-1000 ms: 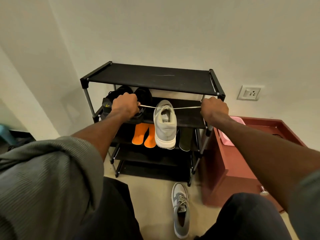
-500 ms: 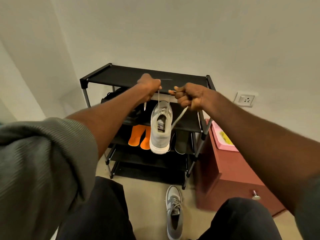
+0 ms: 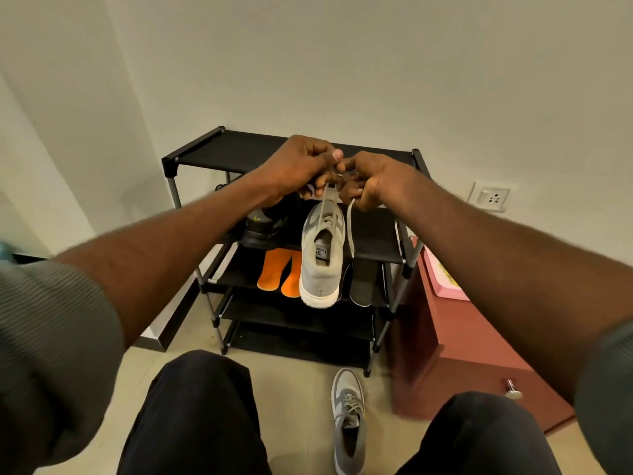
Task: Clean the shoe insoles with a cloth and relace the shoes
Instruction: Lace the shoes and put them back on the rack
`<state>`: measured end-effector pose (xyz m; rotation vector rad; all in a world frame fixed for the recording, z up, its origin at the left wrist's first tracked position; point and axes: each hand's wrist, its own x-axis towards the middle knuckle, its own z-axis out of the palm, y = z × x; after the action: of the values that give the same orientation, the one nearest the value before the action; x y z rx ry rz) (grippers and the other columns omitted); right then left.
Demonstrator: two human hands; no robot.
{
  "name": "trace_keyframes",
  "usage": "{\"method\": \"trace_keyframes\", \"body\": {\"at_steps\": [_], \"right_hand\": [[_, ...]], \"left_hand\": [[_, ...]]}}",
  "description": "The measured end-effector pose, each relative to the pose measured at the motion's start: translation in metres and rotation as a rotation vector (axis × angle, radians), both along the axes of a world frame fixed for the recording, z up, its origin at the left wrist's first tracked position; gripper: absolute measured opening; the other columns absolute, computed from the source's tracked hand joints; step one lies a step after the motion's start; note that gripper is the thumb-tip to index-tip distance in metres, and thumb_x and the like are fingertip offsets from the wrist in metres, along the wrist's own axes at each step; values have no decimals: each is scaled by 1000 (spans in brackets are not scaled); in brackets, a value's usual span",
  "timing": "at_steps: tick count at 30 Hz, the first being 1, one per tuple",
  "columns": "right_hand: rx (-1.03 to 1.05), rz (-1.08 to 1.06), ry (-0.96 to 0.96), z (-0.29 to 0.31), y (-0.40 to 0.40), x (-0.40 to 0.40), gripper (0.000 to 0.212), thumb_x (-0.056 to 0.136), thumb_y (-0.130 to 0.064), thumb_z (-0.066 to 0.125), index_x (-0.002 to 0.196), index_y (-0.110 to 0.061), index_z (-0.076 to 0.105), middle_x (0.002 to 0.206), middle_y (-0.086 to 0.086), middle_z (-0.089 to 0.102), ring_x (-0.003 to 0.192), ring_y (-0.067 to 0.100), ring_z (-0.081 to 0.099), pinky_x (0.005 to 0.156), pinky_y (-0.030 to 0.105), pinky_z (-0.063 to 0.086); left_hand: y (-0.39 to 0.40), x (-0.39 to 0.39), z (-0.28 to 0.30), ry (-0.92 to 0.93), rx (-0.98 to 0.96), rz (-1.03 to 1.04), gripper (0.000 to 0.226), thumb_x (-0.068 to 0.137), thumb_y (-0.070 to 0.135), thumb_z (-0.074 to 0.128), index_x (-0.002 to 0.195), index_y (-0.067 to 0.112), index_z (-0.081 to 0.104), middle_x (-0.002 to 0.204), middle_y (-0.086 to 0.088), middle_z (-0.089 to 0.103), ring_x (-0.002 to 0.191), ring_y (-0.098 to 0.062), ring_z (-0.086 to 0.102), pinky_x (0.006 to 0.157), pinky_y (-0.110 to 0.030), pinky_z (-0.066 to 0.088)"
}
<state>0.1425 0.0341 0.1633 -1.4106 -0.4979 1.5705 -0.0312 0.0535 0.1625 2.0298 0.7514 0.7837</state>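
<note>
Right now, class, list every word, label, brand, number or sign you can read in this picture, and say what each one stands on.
Nothing can be read for certain.
Tongue label of the held grey shoe: dark print, too blurred to read.
Tongue label of the grey shoe on the floor: a small mark, too small to read.
Yellow mark on the black shoe on the rack: a shape, no letters legible.
Wall socket: no writing visible.
</note>
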Motion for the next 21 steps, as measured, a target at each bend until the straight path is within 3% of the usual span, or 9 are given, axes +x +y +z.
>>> {"method": "trace_keyframes", "body": {"at_steps": [4, 8, 12, 14, 17, 19, 21], "right_hand": [[-52, 127, -56, 1, -8, -11, 36, 100, -18, 53, 65, -15, 52, 52, -3, 45, 51, 3, 16, 39, 15, 16], [-91, 146, -22, 1, -7, -13, 35, 100, -27, 61, 68, -13, 56, 56, -6, 39, 50, 3, 18, 39, 16, 17], [-80, 123, -104, 6, -3, -7, 38, 96, -28, 66, 61, -17, 54, 58, -7, 41, 47, 5, 24, 42, 17, 22], [-51, 166, -182, 8, -2, 0, 33, 95, -22, 67, 65, -15, 54, 57, -4, 45, 46, 5, 27, 44, 16, 23], [-15, 185, -254, 8, -2, 7, 26, 99, -17, 62, 73, -13, 57, 58, -6, 38, 45, 5, 26, 43, 16, 23], [-8, 184, -252, 6, -3, 11, 24, 102, -19, 55, 79, -13, 61, 62, -6, 39, 50, 5, 32, 46, 17, 27], [-16, 151, -243, 4, -7, 18, 24, 100, -23, 53, 79, -14, 62, 70, -1, 48, 61, 9, 47, 55, 20, 39]], "left_hand": [[1, -4, -8, -7, 132, -12, 27, 108, 31, 55, 106, 11, 72, 75, -12, 64, 68, -21, 64, 59, -21, 53], [5, -4, -12, -102, 181, 85, 23, 106, 25, 57, 104, 10, 74, 87, -19, 70, 73, -21, 70, 66, -26, 58], [5, -5, -21, -13, 362, -2, 15, 103, 25, 63, 106, 17, 75, 96, 6, 70, 90, -8, 68, 79, -24, 54], [5, -2, -26, 66, 417, -21, 13, 99, 30, 66, 104, 22, 76, 98, 7, 64, 93, -9, 63, 85, -30, 53], [1, -9, -36, 143, 347, -63, 23, 96, 43, 67, 95, 24, 78, 99, 5, 66, 94, -12, 65, 87, -35, 55], [2, -15, -54, 74, 220, 41, 31, 99, 46, 62, 89, 22, 79, 96, 4, 72, 93, -14, 69, 91, -38, 56], [13, -10, -80, 61, 114, 190, 29, 104, 40, 57, 98, 21, 78, 99, 2, 76, 97, -18, 72, 97, -47, 57]]}}
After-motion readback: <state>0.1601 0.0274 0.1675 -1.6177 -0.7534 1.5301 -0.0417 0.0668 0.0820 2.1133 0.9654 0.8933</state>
